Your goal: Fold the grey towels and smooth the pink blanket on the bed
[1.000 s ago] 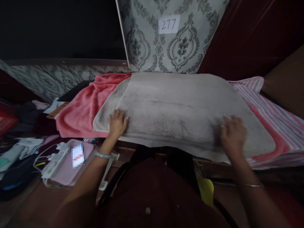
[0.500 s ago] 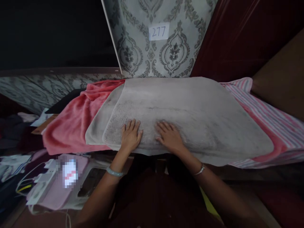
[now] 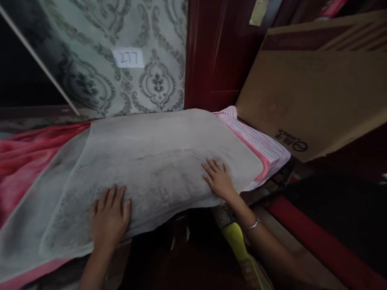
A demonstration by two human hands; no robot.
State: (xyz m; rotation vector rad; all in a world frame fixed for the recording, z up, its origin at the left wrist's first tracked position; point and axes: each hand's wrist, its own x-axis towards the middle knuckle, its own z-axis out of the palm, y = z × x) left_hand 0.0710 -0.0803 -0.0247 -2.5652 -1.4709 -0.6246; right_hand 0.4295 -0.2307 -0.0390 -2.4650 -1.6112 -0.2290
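Observation:
A grey plush cloth (image 3: 151, 137), folded in layers, covers most of the surface in front of me. Flat on its near left part lies my left hand (image 3: 110, 215), fingers spread. My right hand (image 3: 218, 177) rests palm down near the cloth's right end, its fingers apart too. Neither hand grips anything. Dark brushed marks run across the pile between the two hands. Beneath the grey cloth, a red-pink plush blanket (image 3: 24, 161) shows at the left. At the right end, a pink and grey striped cloth (image 3: 256, 143) sticks out from under it.
A large cardboard box (image 3: 314, 88) leans at the right, beside a dark red door panel (image 3: 214, 52). On the patterned wall is a paper marked 277 (image 3: 129, 58). A dark screen (image 3: 21, 68) stands at the left. Something yellow-green (image 3: 237, 241) is below the table edge.
The view has swung to the right, bringing the box into sight. My right hand has slid rightward over the grey cloth, away from my left hand, which stays on the cloth's left part.

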